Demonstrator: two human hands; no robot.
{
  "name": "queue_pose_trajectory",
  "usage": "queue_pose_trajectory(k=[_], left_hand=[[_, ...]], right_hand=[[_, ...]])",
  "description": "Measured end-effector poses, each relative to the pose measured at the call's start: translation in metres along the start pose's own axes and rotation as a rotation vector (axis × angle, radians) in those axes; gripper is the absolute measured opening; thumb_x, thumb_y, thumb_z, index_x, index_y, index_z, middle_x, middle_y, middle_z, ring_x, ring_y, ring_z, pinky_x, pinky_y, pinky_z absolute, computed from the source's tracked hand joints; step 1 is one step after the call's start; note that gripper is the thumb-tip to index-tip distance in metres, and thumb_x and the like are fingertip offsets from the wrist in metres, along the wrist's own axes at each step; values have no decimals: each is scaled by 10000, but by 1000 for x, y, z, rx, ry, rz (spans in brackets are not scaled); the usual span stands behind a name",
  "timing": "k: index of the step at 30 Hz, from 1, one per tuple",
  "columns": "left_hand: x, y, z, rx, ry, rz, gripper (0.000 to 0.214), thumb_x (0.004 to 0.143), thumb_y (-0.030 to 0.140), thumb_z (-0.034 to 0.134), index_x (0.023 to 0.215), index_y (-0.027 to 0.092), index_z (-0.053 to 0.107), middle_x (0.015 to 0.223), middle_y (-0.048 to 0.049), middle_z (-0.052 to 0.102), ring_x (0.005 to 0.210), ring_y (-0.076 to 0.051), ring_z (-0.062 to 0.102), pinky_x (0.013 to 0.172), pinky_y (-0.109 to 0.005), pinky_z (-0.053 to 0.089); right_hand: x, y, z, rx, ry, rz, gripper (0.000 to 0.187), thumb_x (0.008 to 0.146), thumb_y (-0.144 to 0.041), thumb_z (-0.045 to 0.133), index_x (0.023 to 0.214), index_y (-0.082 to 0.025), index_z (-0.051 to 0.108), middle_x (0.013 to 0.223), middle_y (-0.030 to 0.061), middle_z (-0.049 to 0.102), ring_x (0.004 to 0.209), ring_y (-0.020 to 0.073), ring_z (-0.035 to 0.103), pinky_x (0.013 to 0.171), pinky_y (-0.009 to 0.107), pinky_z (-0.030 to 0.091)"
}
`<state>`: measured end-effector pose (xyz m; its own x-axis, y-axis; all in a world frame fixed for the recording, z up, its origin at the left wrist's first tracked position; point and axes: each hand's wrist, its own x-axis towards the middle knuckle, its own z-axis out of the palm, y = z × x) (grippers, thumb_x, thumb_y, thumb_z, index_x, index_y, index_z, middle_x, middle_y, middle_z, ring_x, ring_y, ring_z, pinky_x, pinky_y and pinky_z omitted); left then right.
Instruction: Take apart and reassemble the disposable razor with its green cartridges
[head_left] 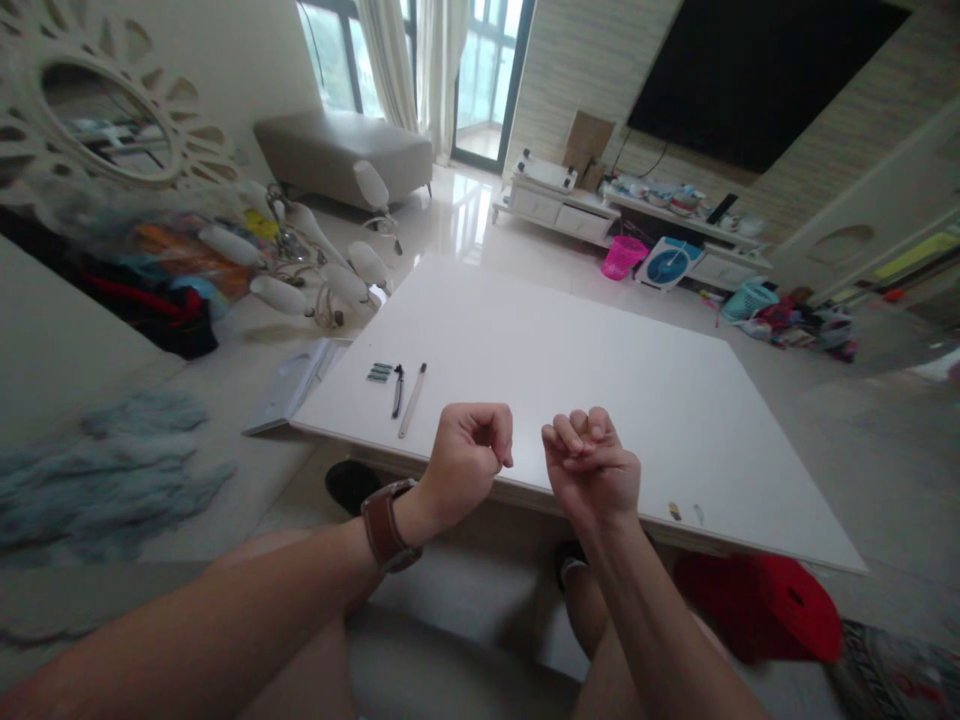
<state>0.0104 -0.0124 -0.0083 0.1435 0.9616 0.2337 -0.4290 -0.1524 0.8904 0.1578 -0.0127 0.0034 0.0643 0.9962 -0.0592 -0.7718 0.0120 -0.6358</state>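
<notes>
My left hand (pixel 472 450), with a brown watch strap (pixel 384 528) at the wrist, is held above the near edge of the white table (pixel 570 350). Its fingers curl into a loose fist, and no object shows in the hollow. To its right, apart from it, my right hand (pixel 592 465) is closed with the palm side turned up and the fingers folded over. Nothing can be seen in it. On the table left of my left hand lie a toothbrush (pixel 412 402), a black razor (pixel 398 392) and a small group of razor cartridges (pixel 379 372).
Two small items, one a yellow and dark piece (pixel 674 511), lie near the table's front right edge. A red stool-like object (pixel 765 605) stands below that corner. Left of the table are a lamp with several white shades (pixel 345 285) and a grey fluffy rug (pixel 112 470).
</notes>
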Motion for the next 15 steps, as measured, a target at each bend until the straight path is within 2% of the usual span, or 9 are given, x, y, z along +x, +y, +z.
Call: queue_pose_trajectory(k=[3, 9, 15], left_hand=[[-1, 1, 0, -37, -46, -55, 173, 499, 26, 472, 425, 182, 462, 427, 25, 466, 466, -95, 399, 461, -251, 248], [-3, 4, 6, -140, -143, -130, 188, 483, 45, 514, 370, 174, 439, 381, 17, 454, 439, -81, 359, 456, -258, 219], [-7, 0, 14, -339, -113, -216, 187, 474, 38, 487, 368, 167, 403, 348, 31, 412, 417, -62, 343, 472, -252, 200]], right_hand=[[2, 1, -2, -41, 29, 6, 268, 429, 63, 553, 570, -154, 486, 555, -62, 408, 553, 61, 417, 538, 194, 341], [0, -1, 1, -57, 50, 50, 112, 577, -97, 601, 644, -187, 602, 696, -19, 516, 719, 113, 529, 640, 240, 440], [-5, -1, 3, -101, -12, 52, 72, 662, -213, 597, 711, -215, 650, 752, 3, 573, 851, 166, 593, 733, 280, 481]])
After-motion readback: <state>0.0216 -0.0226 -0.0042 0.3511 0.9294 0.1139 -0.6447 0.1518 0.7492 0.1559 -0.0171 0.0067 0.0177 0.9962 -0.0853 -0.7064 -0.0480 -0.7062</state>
